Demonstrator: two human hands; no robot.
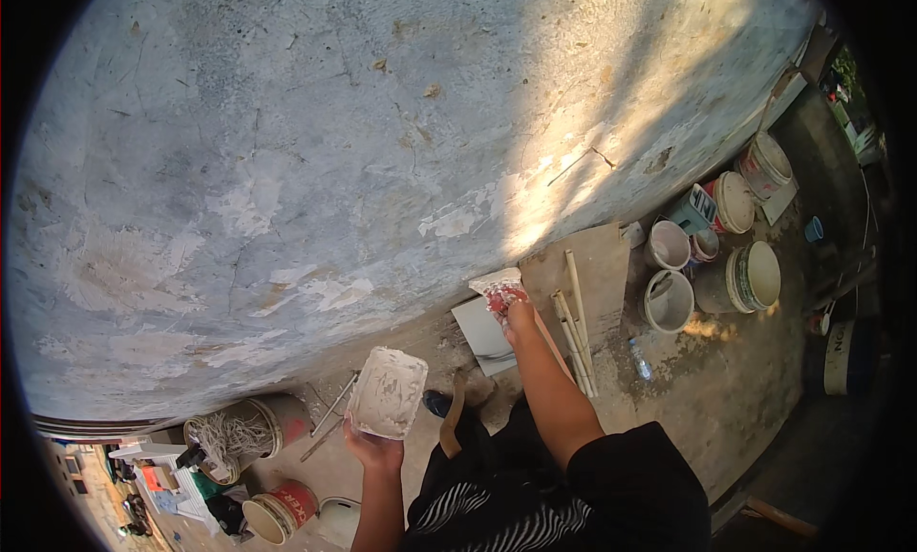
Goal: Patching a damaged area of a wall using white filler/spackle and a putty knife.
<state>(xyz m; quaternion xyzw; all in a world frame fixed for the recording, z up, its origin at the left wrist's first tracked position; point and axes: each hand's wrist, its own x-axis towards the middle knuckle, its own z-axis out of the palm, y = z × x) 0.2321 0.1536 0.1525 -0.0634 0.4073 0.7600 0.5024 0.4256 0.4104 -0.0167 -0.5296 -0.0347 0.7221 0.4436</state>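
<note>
My left hand [374,447] is closed on the near end of a shallow rectangular plastering tray [387,390], smeared with whitish putty. Farther forward, my right hand [517,318] grips a putty knife [499,286] by its red, putty-spattered handle. Its wide pale blade points toward the foot of the patchy grey-blue wall [315,151]; whether the edge touches the wall I cannot tell. White filler patches [330,292] show along the lower wall. My right fingers partly hide the handle.
Several buckets [755,275] stand along the wall at right, near a plastic bottle [641,359]. Long poles [573,337] lie by a brown board [600,265], beside a pale flat sheet [482,337]. At left are a bucket of string [234,437] and a red-labelled bucket [282,509].
</note>
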